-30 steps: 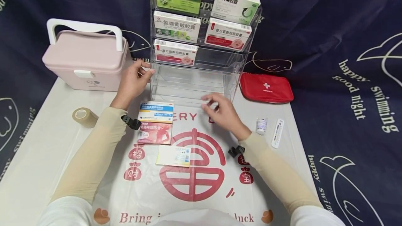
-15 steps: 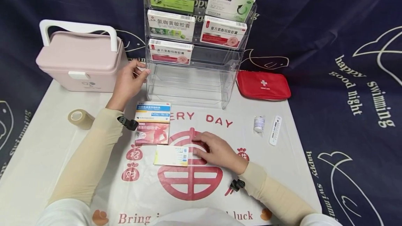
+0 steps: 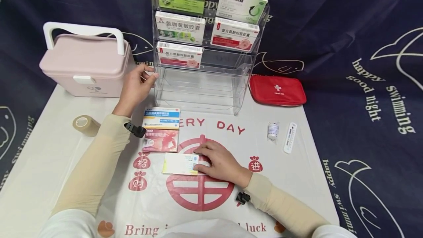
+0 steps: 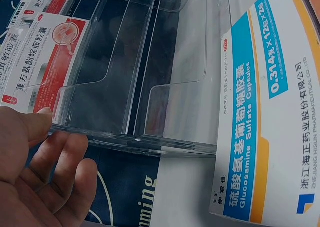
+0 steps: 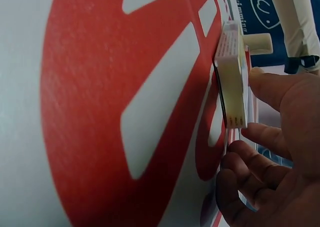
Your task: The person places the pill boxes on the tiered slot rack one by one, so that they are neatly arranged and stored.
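The white carton lies flat, long axis left to right, just nearer than the pink box; yellow marks its left end, blue its right. The right hand's bent fingers reach that right end; I cannot tell if they grip. The left hand pinches the clear rack's left edge. A red-printed white table stands before a dark curtain.

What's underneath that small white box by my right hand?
The small white box lies on the printed table cover; a red emblem shows beside it, but whatever is directly beneath is hidden.
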Demonstrator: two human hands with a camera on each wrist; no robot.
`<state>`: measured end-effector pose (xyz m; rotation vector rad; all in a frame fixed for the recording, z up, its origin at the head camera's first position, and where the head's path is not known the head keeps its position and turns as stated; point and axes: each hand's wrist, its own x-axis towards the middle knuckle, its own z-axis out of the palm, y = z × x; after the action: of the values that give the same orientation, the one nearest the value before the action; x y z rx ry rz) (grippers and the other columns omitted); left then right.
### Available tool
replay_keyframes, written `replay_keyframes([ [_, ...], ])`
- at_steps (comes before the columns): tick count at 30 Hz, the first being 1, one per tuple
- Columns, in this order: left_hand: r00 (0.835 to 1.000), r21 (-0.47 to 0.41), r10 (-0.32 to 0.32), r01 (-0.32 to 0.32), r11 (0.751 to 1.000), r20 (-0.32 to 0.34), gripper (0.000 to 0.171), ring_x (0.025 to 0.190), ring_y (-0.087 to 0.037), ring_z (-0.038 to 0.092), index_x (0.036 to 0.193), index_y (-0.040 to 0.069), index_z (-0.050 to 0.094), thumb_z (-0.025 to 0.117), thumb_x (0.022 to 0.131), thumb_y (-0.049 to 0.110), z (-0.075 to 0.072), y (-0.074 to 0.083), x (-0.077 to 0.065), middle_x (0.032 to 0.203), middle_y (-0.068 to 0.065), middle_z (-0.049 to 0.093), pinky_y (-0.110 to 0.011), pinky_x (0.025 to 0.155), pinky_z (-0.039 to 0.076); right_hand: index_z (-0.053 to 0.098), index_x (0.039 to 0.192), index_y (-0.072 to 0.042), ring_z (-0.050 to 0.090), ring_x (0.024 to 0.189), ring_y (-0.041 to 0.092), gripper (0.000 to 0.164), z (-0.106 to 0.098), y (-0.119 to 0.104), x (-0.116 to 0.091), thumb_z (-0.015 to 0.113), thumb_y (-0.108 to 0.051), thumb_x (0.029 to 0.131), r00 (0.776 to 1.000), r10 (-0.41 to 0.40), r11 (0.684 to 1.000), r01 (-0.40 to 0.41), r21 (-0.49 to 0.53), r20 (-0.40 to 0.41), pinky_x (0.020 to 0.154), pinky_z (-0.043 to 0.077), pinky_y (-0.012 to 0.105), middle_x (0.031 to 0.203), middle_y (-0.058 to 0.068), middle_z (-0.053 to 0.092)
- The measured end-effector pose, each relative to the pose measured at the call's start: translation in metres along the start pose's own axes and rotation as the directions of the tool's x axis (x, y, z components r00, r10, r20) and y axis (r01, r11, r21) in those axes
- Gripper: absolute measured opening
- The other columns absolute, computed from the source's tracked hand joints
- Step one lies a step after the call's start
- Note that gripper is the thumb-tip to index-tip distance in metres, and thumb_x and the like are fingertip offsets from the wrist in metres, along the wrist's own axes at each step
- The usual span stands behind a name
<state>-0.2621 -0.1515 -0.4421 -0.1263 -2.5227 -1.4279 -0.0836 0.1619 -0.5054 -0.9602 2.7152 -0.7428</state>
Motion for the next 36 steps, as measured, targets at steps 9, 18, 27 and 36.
replay_keyframes([
  [9,1.000,-0.003,-0.010,0.010,1.000,0.005,0.023,0.061,0.002,0.056,0.112,0.002,0.064,0.069,0.099,0.020,-0.0006,0.0016,-0.0009,0.080,-0.013,0.064,-0.017,0.055,0.042,0.071,0.124,-0.014,0.054,0.111,0.012,0.048,0.0046,-0.0002,0.0036,0.077,-0.047,0.089,1.000,-0.023,0.999,0.022,-0.036,-0.021,0.099,0.045,0.034,0.120,-0.004,0.060],
  [18,1.000,-0.001,-0.006,0.006,1.000,0.003,0.022,0.061,0.003,0.056,0.112,0.002,0.064,0.069,0.099,0.019,-0.0003,0.0018,-0.0006,0.080,-0.013,0.064,-0.018,0.055,0.041,0.072,0.118,-0.016,0.054,0.109,0.011,0.041,0.0065,0.0000,0.0029,0.079,-0.043,0.088,0.997,-0.045,0.999,0.044,-0.021,-0.058,0.096,0.047,0.033,0.118,-0.005,0.060],
  [27,1.000,-0.008,-0.002,0.002,1.000,-0.003,0.021,0.060,0.005,0.056,0.112,0.002,0.064,0.070,0.099,0.018,-0.0001,0.0012,-0.0006,0.080,-0.014,0.064,-0.017,0.055,0.042,0.065,0.127,-0.023,0.057,0.096,0.004,0.042,0.0029,-0.0011,0.0012,0.078,-0.039,0.091,1.000,0.017,0.992,-0.016,0.123,-0.007,0.086,0.050,0.030,0.115,-0.014,0.066],
  [36,1.000,-0.008,0.000,0.000,1.000,-0.003,0.021,0.060,0.005,0.056,0.112,0.001,0.064,0.070,0.099,0.017,-0.0001,0.0020,-0.0009,0.081,-0.015,0.065,-0.017,0.055,0.042,0.064,0.122,-0.021,0.058,0.083,0.011,0.037,0.0023,-0.0014,0.0002,0.081,-0.028,0.089,0.998,0.002,0.968,0.014,0.252,-0.062,0.071,0.051,0.028,0.107,-0.014,0.064],
])
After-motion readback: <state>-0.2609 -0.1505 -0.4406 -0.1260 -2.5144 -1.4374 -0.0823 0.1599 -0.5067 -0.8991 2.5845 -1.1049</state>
